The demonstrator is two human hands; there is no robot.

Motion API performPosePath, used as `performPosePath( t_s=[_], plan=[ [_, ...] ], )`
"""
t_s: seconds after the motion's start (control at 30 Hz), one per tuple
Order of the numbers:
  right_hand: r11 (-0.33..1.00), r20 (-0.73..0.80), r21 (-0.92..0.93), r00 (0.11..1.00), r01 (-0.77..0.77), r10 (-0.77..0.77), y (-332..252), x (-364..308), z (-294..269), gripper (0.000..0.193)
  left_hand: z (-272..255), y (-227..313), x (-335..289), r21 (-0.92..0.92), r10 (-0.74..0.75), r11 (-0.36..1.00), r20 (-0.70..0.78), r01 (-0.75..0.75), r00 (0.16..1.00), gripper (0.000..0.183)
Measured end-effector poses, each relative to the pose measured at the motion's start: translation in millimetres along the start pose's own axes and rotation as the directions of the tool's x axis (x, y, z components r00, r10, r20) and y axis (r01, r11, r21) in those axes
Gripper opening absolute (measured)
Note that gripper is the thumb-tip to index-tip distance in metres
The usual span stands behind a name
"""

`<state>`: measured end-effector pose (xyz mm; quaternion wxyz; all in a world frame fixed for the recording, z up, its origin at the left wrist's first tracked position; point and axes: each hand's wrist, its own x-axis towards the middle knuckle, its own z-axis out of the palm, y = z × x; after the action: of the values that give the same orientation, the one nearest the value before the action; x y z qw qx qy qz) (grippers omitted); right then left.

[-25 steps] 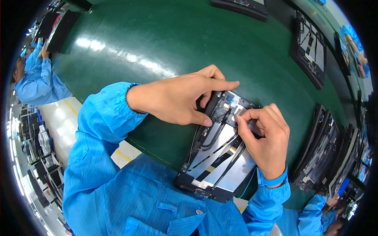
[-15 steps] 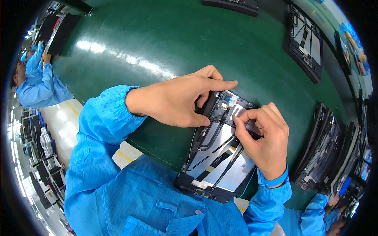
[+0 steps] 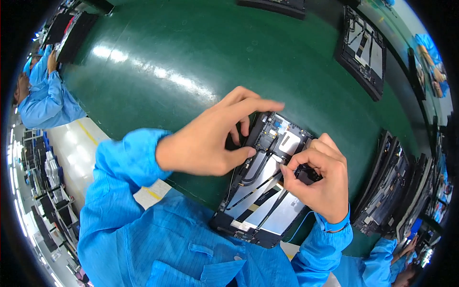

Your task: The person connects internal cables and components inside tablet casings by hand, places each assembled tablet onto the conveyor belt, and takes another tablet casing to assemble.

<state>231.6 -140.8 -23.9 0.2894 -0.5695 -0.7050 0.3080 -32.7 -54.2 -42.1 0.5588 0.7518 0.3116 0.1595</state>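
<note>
An opened tablet (image 3: 267, 191) lies tilted before me, its silver panel, black ribbon cables and small circuit parts exposed inside a black frame. My left hand (image 3: 210, 134) grips its upper left edge. The left thumb presses on the frame, the index finger stretches over the far corner, and other fingers curl at the side. Above the tablet's right side, my right hand (image 3: 320, 179) has thumb and index finger pinched near the middle of the board. Whatever lies in that pinch is too small or hidden to make out. A blue wrist strap (image 3: 334, 226) circles my right wrist.
The green tabletop (image 3: 191, 57) spreads around the work. Another opened tablet (image 3: 362, 52) lies at the far right, with stacked black units (image 3: 387, 186) nearer on that side. Another dark unit (image 3: 275, 7) is at the far edge. A person in blue (image 3: 48, 95) sits at left.
My right hand has shifted slightly down from the board's white part, still pinched. My left index finger has moved a little left, and the left forearm has dropped lower.
</note>
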Motion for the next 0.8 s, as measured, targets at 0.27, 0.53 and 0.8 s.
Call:
performPosePath(
  t_s=[0.27, 0.53, 0.8],
  plan=[
    [0.993, 0.032, -0.062, 0.995, 0.096, -0.094, 6.1, -2.8, 4.4, 0.019, 33.0, -10.2, -24.8, 0.371, 0.380, 0.890, -0.279, -0.266, 0.882, 0.029],
    [0.993, -0.025, -0.026, 0.993, 0.113, -0.114, 5.0, -5.3, 6.0, 0.019, 40.5, -2.7, -24.4, 0.596, 0.501, 0.735, -0.156, -0.323, 0.851, 0.038],
    [0.989, -0.174, -0.142, 0.983, 0.039, -0.064, -4.0, -26.1, -10.2, 0.017, 42.5, 8.3, -31.6, 0.735, 0.502, 0.594, -0.021, -0.327, 0.865, 0.050]
  ],
)
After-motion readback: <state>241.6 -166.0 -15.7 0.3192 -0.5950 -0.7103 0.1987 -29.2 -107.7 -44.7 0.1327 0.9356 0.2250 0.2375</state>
